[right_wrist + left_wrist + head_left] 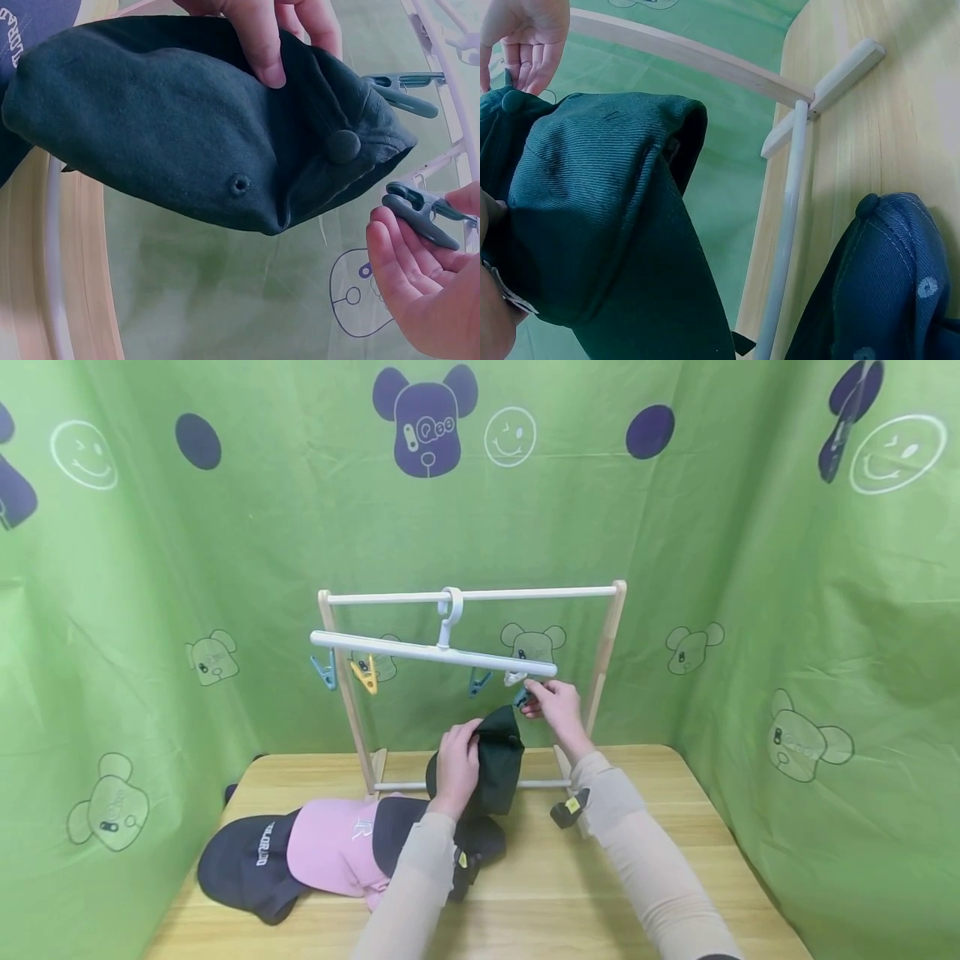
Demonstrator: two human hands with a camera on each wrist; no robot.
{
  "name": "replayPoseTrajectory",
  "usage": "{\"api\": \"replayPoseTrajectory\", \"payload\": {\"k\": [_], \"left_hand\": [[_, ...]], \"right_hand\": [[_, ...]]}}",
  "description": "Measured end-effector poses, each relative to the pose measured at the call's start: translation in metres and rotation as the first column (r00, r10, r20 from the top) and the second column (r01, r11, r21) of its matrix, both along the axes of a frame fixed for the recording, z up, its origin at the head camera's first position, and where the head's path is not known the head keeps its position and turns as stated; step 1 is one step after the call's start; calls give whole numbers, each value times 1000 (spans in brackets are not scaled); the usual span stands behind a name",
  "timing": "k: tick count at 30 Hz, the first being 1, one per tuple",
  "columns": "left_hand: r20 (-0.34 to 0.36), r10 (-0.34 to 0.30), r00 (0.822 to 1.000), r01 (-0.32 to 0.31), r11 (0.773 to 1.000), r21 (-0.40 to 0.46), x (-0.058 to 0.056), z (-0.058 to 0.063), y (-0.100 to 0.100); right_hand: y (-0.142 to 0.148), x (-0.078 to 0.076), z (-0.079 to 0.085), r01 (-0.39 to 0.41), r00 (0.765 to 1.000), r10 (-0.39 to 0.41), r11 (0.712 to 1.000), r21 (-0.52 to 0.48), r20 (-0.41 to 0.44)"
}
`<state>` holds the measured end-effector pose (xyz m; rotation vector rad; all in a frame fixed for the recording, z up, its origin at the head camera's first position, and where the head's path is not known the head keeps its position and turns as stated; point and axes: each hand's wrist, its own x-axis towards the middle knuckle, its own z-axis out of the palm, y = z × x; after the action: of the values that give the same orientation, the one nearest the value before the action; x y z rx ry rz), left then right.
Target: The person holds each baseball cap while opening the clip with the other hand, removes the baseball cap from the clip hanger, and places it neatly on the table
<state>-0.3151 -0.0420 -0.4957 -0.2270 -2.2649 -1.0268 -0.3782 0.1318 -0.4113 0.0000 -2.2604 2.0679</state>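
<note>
My left hand (457,764) grips a dark green cap (501,768) and holds it up below the right part of a white clip hanger (390,647). In the right wrist view, the cap's crown (150,120) is folded, its button end pointing toward the clips. My right hand (557,710) pinches a teal clip (424,214) between thumb and fingers, close to the cap but apart from it. Another teal clip (409,88) shows beside the cap's tip; whether they touch, I cannot tell.
The hanger hangs tilted, right end lower, from a wooden rack (603,652). A teal clip (326,672) and a yellow clip (365,675) dangle at its left. Overlapping on the wooden table (525,910) lie a navy cap (240,864), a pink cap (330,847) and other dark caps.
</note>
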Motion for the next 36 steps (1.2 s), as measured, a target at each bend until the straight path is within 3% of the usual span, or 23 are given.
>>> {"api": "replayPoseTrajectory", "payload": {"k": [7,14,24,36], "left_hand": [[16,-11,1000,11,1000,12,2,1,-3],[-17,-4,1000,4,1000,11,4,0,-4],[35,-16,999,16,1000,16,12,5,-4],[25,-29,999,29,1000,-1,20,7,0]], "right_hand": [[0,-1,-1,3,1000,-3,1000,-5,-2],[2,-1,0,3,1000,-3,1000,10,-3],[9,-1,3,-9,999,9,1000,-7,35],[16,1,2,3,1000,-3,1000,4,1]]}}
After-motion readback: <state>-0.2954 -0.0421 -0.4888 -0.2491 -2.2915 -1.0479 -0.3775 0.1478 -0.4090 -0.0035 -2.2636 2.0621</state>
